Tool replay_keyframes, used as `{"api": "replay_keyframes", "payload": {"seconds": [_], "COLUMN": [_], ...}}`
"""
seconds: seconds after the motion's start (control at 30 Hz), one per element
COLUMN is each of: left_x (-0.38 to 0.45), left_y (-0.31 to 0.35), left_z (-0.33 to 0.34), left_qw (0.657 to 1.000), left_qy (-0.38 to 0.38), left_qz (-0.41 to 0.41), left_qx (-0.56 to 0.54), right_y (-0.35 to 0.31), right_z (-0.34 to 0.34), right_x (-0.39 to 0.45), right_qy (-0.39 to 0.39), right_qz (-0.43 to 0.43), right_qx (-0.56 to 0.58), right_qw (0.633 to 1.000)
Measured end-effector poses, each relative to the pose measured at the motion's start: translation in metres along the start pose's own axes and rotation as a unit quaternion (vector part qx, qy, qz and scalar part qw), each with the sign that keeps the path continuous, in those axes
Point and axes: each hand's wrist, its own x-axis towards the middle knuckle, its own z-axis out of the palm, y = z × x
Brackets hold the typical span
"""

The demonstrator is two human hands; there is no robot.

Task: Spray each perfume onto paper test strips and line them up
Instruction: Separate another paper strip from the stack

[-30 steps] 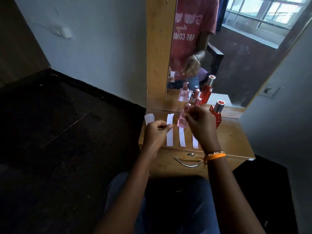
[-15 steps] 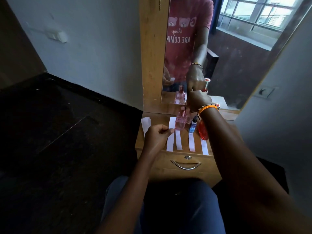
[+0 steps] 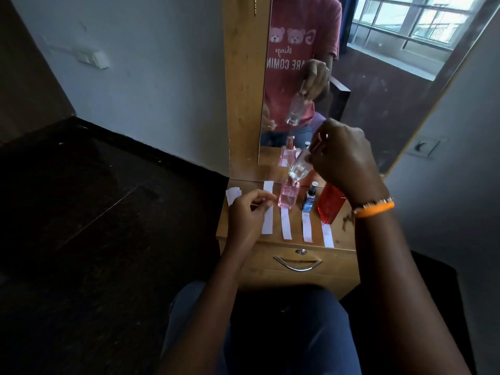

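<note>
Risk: I see the right hand (image 3: 343, 161) gripping a clear bottle (image 3: 299, 167), tilted above the pink bottle (image 3: 288, 196) near the desk's (image 3: 341, 234) back edge. Left hand (image 3: 247, 212) pinches a strip (image 3: 267, 221) by the left edge; overspray could contaminate neighbouring strips.

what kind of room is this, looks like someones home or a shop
Most likely a home bedroom or dressing corner, not a shop: a small wooden dressing table with one drawer, a tall wood-framed mirror fixed behind it, and a few personal perfume bottles such as the square pink glass one.
</note>
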Motion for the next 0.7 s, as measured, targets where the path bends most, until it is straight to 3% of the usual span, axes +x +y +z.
{"api": "replay_keyframes", "payload": {"seconds": [0.1,0.2,0.37,0.53,0.63,0.7], "left_x": [-0.002,-0.01,-0.029,-0.029,-0.03,-0.03], "left_y": [0.002,0.003,0.008,0.002,-0.002,-0.006], "left_z": [-0.006,-0.013,-0.011,-0.014,-0.016,-0.019], "left_qw": [0.999,0.999,0.987,0.988,0.99,0.995], "left_qy": [0.018,-0.018,-0.034,-0.015,-0.014,0.0], "left_qz": [0.007,0.036,0.115,0.101,0.063,0.025], "left_qx": [-0.026,-0.026,0.104,0.12,0.122,0.1], "right_y": [-0.001,0.002,0.002,0.007,0.013,0.018], "right_z": [0.002,0.02,0.039,0.046,0.049,0.058], "right_x": [-0.031,-0.052,-0.066,-0.063,-0.063,-0.065], "right_qy": [-0.064,-0.097,-0.118,-0.14,-0.096,-0.044], "right_qz": [0.023,0.027,0.03,0.045,0.063,0.064], "right_qx": [0.072,0.075,0.085,0.135,0.226,0.217], "right_qw": [0.995,0.992,0.989,0.98,0.967,0.973]}}
